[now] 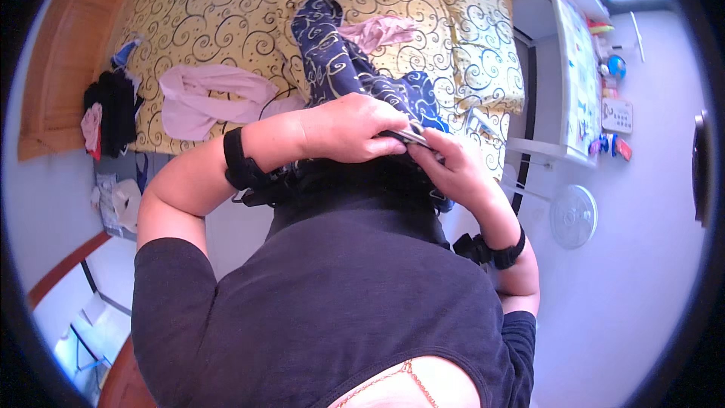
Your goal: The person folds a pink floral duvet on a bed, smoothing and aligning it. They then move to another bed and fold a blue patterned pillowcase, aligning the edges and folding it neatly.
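Observation:
Close to my waist, at the bed's near edge, both hands meet. My left hand (354, 127) pinches a small strip-like item (412, 137), light and dark, between thumb and fingers. The other end of it is in the fingers of my right hand (453, 167); what it is exactly I cannot tell. Just beyond the hands lies a crumpled dark blue cloth (334, 65) with a pale swirl pattern, partly hidden by my left hand. Black bands are strapped on both forearms.
A yellow patterned bedsheet (226, 5) bears a pink garment (195, 96), another pink cloth (379, 31) and a pillow (490, 76). Dark clothes (113, 107) hang over the bed's left corner. To the right stand an electric fan (573, 216) and a white desk (580, 85).

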